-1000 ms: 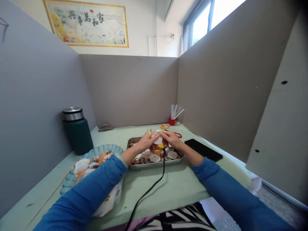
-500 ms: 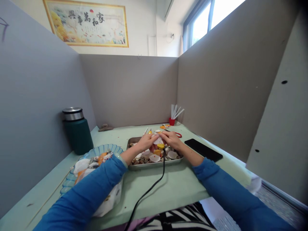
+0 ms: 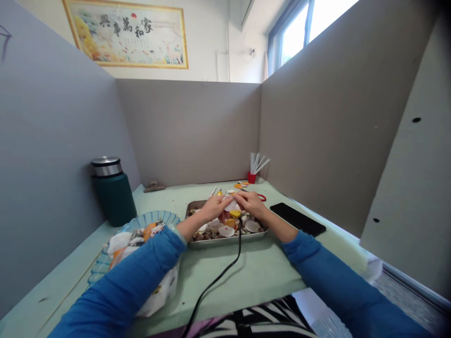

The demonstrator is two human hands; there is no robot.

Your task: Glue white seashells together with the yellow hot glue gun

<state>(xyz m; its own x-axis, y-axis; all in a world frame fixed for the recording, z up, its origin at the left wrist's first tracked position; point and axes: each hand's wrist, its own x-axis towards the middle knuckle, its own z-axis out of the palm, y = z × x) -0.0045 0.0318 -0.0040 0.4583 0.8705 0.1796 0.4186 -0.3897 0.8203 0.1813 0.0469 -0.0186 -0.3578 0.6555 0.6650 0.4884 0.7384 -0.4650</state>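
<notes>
Both hands meet above a metal tray (image 3: 225,241) filled with shells and small brown pieces. My left hand (image 3: 213,208) is closed on the left side of a white shell (image 3: 230,204), fingers mostly hidden behind it. Gripping the same shell from the right is my right hand (image 3: 251,204), its thumb near the top edge. Just below the hands sits the yellow end of a corded tool (image 3: 235,214); the rest of it is hidden. From it a black cord (image 3: 230,265) runs toward my lap. A loose white shell (image 3: 226,231) lies at the tray's front.
Left of the tray, a blue scalloped plate (image 3: 94,268) holds more shells, near a green bottle (image 3: 114,197). A black phone (image 3: 298,219) lies at right. Behind are red-handled scissors (image 3: 261,197) and a red cup (image 3: 251,178) with white sticks. Partitions enclose the table.
The white shell between my hands has tilted slightly. Both hands stay almost in the same place above the tray.
</notes>
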